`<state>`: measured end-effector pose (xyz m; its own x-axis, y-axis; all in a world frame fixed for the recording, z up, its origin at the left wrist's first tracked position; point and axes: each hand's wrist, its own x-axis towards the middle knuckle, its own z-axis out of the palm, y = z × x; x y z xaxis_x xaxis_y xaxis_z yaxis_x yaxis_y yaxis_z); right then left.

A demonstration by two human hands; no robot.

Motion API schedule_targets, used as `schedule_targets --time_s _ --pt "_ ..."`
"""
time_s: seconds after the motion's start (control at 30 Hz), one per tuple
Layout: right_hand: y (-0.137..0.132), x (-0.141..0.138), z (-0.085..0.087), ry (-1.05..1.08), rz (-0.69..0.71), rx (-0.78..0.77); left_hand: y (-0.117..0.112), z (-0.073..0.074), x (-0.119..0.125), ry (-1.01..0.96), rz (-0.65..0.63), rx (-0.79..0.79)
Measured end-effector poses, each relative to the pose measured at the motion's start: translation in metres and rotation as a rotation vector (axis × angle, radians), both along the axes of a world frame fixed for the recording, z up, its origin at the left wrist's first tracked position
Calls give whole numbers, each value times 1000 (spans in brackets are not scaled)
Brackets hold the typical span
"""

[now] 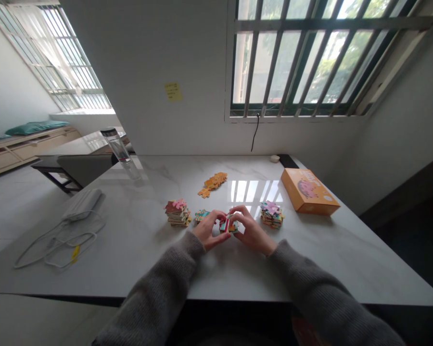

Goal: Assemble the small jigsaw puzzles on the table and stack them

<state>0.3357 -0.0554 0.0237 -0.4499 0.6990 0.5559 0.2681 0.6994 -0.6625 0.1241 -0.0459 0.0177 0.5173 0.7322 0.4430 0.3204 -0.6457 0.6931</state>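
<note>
The left hand and right hand are bunched together just above the marble table, fingertips closing in from both sides on a small stack of jigsaw pieces. One piece has a red edge, and the stack looks pinched between them, though the fingers hide most of it. Wrists angle inward, grey knit sleeves running back toward the body. Just left of the grip there's a taller stack of pieces and a little loose cluster, and just right another stack. Further ahead lies a flat orange pile, with an orange puzzle box off to the right
</note>
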Motion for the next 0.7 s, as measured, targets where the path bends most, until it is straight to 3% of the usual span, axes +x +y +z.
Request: schedule_targets --time_s 0.13,0.27,0.5,0.63,0.7 --pt "-1 -2 -2 -29 -45 -4 3 -7 0 9 27 23" --pt "4 0 -7 -52 -43 -38 3 -8 2 212 125 181" --pt "8 6 -6 28 38 -362 -6 0 8 524 276 377" --pt "5 5 2 176 129 -653 -8 3 8 584 284 436" --pt "6 5 2 154 98 -663 -8 4 9 601 249 466"
